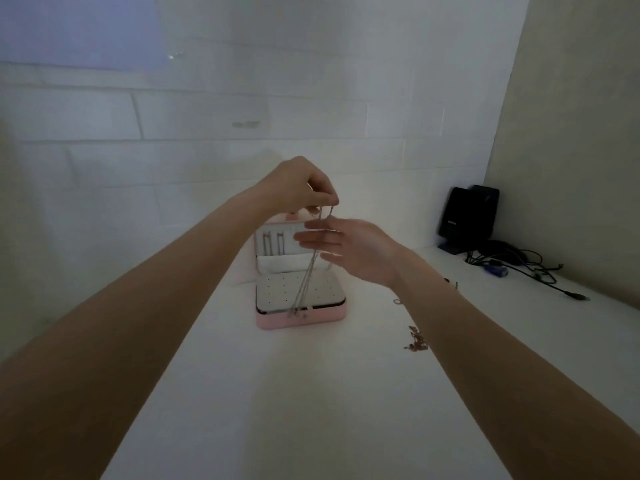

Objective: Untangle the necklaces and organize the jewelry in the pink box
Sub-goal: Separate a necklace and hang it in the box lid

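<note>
Silver necklaces (309, 271) hanging from left hand (298, 187)

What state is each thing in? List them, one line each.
pink box: lid open and upright, on the white surface.
silver necklaces: hanging over the box.
left hand: pinches the necklaces' tops.
right hand: open, fingers straight beside the chains.
reddish jewelry: loose on the surface.

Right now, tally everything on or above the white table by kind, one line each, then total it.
Pink jewelry box, lid open: 1
Bunch of silver chains hanging from the left hand, strand count unclear: 1
Loose jewelry pieces on the table: 2, a reddish one and a small dark one
Black device: 1
Tangle of cables: 1
Total: 6
</note>
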The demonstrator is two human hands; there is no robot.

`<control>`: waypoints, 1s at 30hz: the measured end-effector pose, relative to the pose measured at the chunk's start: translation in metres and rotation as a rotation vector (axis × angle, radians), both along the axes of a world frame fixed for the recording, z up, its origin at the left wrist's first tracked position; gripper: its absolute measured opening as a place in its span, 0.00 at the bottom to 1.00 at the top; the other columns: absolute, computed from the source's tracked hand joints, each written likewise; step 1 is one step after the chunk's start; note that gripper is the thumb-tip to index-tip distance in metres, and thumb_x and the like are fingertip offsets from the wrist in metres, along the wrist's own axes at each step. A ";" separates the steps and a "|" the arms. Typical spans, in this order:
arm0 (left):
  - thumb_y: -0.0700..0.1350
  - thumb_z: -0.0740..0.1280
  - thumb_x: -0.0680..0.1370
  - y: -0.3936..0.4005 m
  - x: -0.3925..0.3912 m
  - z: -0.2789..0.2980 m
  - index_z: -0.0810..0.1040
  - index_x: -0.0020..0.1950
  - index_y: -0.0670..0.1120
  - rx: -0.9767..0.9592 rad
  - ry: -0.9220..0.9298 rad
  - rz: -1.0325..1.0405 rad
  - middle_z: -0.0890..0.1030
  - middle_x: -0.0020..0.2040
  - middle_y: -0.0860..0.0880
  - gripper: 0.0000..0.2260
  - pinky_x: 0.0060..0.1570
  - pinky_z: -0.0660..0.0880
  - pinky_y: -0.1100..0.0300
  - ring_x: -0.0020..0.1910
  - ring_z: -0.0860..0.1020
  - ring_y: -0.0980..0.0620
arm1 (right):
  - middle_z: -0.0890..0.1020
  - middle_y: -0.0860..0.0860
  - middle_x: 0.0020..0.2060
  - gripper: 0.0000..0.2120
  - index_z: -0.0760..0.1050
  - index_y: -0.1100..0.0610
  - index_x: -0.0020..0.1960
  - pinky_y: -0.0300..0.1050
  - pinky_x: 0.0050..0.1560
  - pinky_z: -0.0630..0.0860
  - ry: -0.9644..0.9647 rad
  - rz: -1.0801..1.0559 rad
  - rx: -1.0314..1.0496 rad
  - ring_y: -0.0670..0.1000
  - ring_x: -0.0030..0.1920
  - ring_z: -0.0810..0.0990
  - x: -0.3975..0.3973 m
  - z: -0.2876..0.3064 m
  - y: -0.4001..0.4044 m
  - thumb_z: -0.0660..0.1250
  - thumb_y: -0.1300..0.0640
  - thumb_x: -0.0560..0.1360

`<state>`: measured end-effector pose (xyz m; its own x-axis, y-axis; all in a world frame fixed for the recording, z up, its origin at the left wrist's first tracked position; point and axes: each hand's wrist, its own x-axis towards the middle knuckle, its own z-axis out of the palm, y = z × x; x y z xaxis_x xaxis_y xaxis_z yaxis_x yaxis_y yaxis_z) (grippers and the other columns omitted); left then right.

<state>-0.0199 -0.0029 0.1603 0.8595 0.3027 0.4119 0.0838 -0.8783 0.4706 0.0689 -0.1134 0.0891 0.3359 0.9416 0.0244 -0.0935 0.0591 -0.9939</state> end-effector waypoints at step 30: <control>0.36 0.66 0.76 0.123 0.033 -0.044 0.79 0.45 0.42 -0.722 -0.566 -0.001 0.81 0.33 0.51 0.04 0.40 0.77 0.66 0.32 0.78 0.57 | 0.79 0.56 0.32 0.05 0.79 0.68 0.47 0.33 0.28 0.70 -0.731 -0.135 -0.022 0.45 0.27 0.72 0.056 0.053 0.143 0.66 0.69 0.73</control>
